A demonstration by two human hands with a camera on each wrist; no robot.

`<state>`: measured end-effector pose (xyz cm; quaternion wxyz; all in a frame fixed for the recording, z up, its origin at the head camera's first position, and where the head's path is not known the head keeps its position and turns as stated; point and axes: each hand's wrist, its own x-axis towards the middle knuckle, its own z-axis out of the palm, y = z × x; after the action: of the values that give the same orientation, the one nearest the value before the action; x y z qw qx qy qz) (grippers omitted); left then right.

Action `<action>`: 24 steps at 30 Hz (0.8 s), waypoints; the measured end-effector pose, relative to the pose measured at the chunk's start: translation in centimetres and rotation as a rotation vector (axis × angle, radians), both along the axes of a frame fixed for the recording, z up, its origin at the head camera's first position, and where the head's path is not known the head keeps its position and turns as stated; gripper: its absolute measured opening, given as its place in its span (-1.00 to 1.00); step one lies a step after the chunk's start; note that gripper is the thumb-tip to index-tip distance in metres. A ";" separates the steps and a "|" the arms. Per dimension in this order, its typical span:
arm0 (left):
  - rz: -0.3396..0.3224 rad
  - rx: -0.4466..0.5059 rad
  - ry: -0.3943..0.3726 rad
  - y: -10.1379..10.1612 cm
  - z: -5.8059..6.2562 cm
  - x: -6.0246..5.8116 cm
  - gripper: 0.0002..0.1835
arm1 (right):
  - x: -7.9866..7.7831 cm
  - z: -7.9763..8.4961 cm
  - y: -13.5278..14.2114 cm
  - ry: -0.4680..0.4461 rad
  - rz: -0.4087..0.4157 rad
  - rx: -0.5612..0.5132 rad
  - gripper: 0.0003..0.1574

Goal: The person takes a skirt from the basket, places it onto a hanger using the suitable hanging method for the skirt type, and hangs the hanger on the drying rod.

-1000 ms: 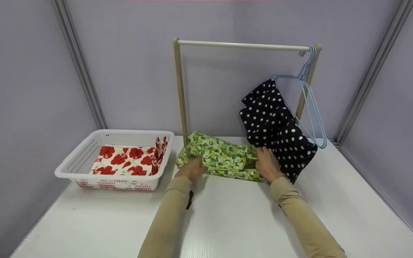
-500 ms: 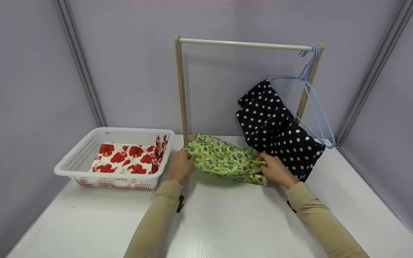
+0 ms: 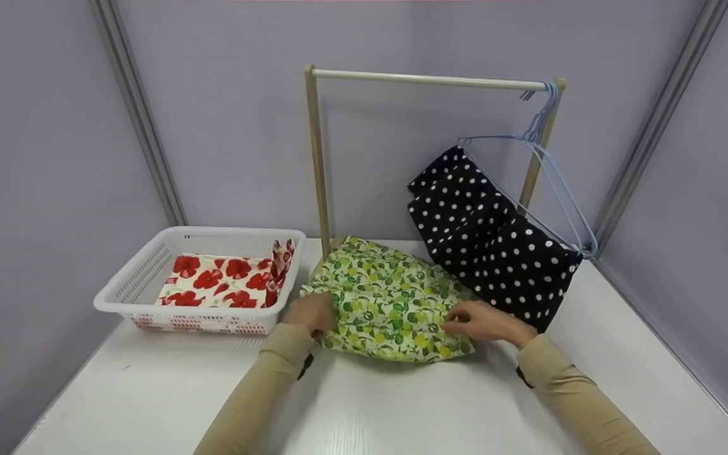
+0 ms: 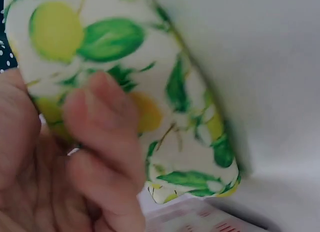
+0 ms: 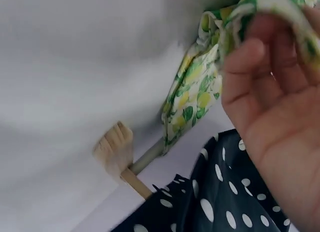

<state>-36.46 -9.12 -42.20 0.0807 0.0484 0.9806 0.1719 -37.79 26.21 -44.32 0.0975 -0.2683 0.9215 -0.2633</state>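
White cloth printed with yellow lemons, green leaves [image 3: 395, 297] lies on white tabletop [image 3: 389, 411] between hands; bulk extends away from both, toward white-barred wooden rack [image 3: 427, 79]; right hand [image 3: 484, 321] pinches right edge; left hand [image 3: 312, 314] curled at left edge, hold unclear.

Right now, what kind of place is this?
Probably a little booth set up for laundry: plain walls stand on three sides of a white table, which holds a small rack with blue hangers and a white basket with red-flowered cloth inside.
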 end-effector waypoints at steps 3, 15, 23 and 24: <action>-0.014 -0.027 0.070 0.0 -0.3 0.0 -0.84 | -0.1 -0.7 -0.3 0.071 -0.126 -0.047 -0.56; -0.044 0.030 0.040 0.4 -2.4 -0.3 -0.21 | -0.7 -1.7 -1.6 -0.124 -0.225 0.173 -0.11; -0.116 0.095 -0.069 0.8 -2.2 -0.4 -0.14 | -1.0 -1.6 -2.1 -0.114 -0.249 0.375 -0.04; -0.124 0.103 -0.078 0.9 -2.2 -0.4 -0.15 | -0.9 -1.6 -2.2 -0.106 -0.252 0.389 -0.08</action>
<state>-36.84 -8.24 -44.42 0.1265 0.1063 0.9617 0.2187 -38.70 23.98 -45.88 0.1619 -0.1132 0.9747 -0.1045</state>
